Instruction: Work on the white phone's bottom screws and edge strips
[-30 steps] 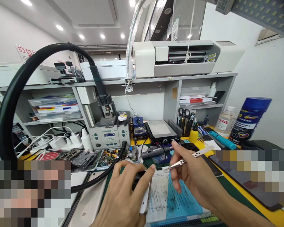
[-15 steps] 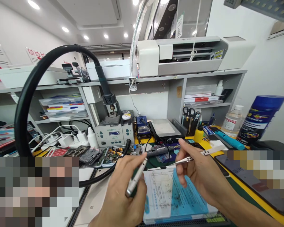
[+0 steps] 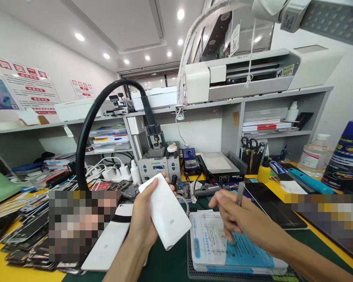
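Observation:
My left hand [image 3: 148, 213] grips a white phone-sized slab [image 3: 169, 219] with a "mi" logo, tilted, its logo side facing me. Fingers cover its upper left edge, so I cannot tell whether it is a phone or a power bank. In my right hand [image 3: 238, 213] are metal tweezers [image 3: 240, 192], mostly hidden by the fingers, with one end sticking up. Below that hand lies a stained blue-and-white printed stack [image 3: 213, 246] on a black perforated mat [image 3: 192, 270]. Left of my left wrist, a white phone [image 3: 105, 246] lies on the bench.
Behind my hands stand a hot-air station [image 3: 158, 166] with a thick black hose [image 3: 89, 129], a flat heating plate [image 3: 219, 162] and a yellow bottle [image 3: 263, 172]. A black tablet [image 3: 276, 203] and a blue spray can [image 3: 345, 156] are at right. Several phone parts [image 3: 23, 235] pile up left.
The white slab, edge-on before, now shows its broad face in my left hand. The tweezers have turned from lying across my right hand to pointing up. My view has swung left.

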A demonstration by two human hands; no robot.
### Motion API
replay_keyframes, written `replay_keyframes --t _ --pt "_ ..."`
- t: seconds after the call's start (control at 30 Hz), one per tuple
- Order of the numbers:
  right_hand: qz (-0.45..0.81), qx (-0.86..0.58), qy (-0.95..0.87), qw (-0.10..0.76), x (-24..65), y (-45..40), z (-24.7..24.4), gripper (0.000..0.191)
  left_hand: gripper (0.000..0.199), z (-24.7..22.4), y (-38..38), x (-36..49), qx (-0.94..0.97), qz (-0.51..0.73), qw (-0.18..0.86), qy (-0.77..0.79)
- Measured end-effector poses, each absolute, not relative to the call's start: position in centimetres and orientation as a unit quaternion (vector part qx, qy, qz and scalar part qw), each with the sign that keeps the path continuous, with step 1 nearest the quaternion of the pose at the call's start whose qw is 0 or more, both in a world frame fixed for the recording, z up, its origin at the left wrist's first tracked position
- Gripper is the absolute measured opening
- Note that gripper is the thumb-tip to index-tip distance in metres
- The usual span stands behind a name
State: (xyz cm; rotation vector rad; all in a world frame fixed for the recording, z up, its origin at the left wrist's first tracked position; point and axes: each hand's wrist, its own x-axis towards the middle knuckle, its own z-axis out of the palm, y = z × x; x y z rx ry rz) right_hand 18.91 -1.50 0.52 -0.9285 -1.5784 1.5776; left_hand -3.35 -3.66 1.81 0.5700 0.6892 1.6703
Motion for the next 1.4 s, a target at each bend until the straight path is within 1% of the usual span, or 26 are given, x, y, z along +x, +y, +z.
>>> replay_keyframes --t 0.13,0.2,0.3,0.43,0.57,0.63,0.7,0.8,0.9,0.97,1.1,1.23,1.27,1.3,1.33,1.4 --pt "0.557 -0.391 -0.691 0.245 18.8 -2.5 0.9 0.044 0.023 2.5 -3.8 -2.7 0.253 0.711 0.594 0.278" --pt "0.554 -0.362 -0.714 0.230 18.9 -3.1 1.3 0.044 0.022 3.2 -3.7 -1.9 0.265 0.706 0.600 0.268" --pt "0.577 -0.303 -0.715 0.253 19.0 -3.4 1.6 0.042 0.025 4.4 -3.3 -0.3 0.294 0.696 0.605 0.252" --pt "0.645 -0.233 -0.662 0.302 19.5 -3.1 1.2 0.037 0.030 5.9 -2.9 1.9 0.342 0.661 0.625 0.236" --pt "0.691 -0.198 -0.611 0.330 20.1 -1.9 0.8 0.044 0.038 6.0 -3.1 2.8 0.395 0.612 0.659 0.186" --pt "0.715 -0.183 -0.591 0.325 20.4 -1.1 0.6 0.048 0.042 5.3 -3.2 2.8 0.413 0.583 0.679 0.170" --pt "0.731 -0.177 -0.581 0.311 20.6 -0.4 0.4 0.050 0.042 4.4 -2.9 2.6 0.421 0.573 0.684 0.162" --pt "0.727 -0.194 -0.590 0.291 20.9 0.4 0.0 0.045 0.042 3.3 -2.3 2.5 0.416 0.586 0.675 0.166" --pt "0.687 -0.237 -0.620 0.296 20.9 0.7 0.0 0.044 0.034 3.1 -1.7 2.4 0.399 0.612 0.656 0.190" --pt "0.631 -0.274 -0.646 0.332 20.8 0.6 0.3 0.044 0.029 3.2 -1.3 2.1 0.386 0.631 0.637 0.216" --pt "0.485 -0.304 -0.704 0.421 20.6 -0.1 0.6 0.035 0.024 2.8 -0.5 1.9 0.371 0.655 0.597 0.277" --pt "0.378 -0.325 -0.733 0.463 19.8 -0.6 -0.1 0.038 0.027 1.7 -0.5 2.9 0.370 0.661 0.557 0.341" --pt "0.356 -0.332 -0.733 0.475 19.6 -0.6 -0.4 0.033 0.029 1.5 -0.7 3.2 0.373 0.660 0.547 0.355" --pt "0.340 -0.336 -0.733 0.483 19.4 -0.5 -0.6 0.023 0.032 1.4 -0.9 3.4 0.378 0.657 0.538 0.368" --pt "0.329 -0.343 -0.731 0.490 19.3 -0.3 -0.8 0.021 0.034 1.3 -1.2 3.4 0.384 0.653 0.532 0.378" --pt "0.322 -0.358 -0.719 0.501 19.4 0.1 -0.9 0.035 0.033 1.4 -1.4 3.1 0.400 0.636 0.534 0.387"
